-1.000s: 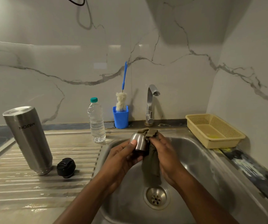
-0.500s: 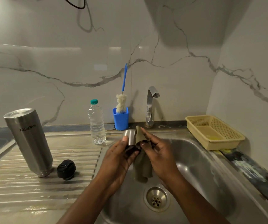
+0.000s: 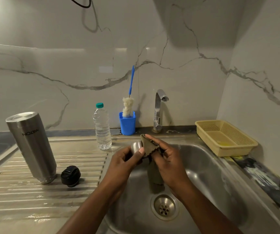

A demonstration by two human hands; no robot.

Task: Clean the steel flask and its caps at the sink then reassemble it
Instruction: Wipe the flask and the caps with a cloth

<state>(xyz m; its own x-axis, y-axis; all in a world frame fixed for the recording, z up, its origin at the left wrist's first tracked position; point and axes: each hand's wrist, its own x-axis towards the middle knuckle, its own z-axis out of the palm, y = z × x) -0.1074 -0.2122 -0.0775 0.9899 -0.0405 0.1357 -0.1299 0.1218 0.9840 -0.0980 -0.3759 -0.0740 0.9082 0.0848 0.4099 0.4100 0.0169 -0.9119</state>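
While the left hand (image 3: 127,159) curls round the steel cap (image 3: 135,146) above the sink basin (image 3: 208,168), thumb laid across its side, the right hand (image 3: 168,157) pinches a drab cloth (image 3: 149,146) against the cap's edge. The rest of the cloth hangs down toward the drain (image 3: 164,206).

The step in hand looks like wiping this outer cap. To do it well, I would hold the cloth firm and turn the cap against it, so the whole wall gets rubbed rather than one patch. A fold of cloth should then go inside, since threads and the inner corner probably hold the most residue. The cap's open end is hidden, so I cannot tell whether the inside has been wiped.

Staying over the basin is wise, because wet steel is likely slippery and a dropped cap would land there. No water shows at the tap (image 3: 159,107).

The steel flask (image 3: 31,146) stands upside down on the worktop's ribbed drainboard (image 3: 34,196). The black inner cap (image 3: 70,176) sits just beside its mouth end, and both wait for reassembly.
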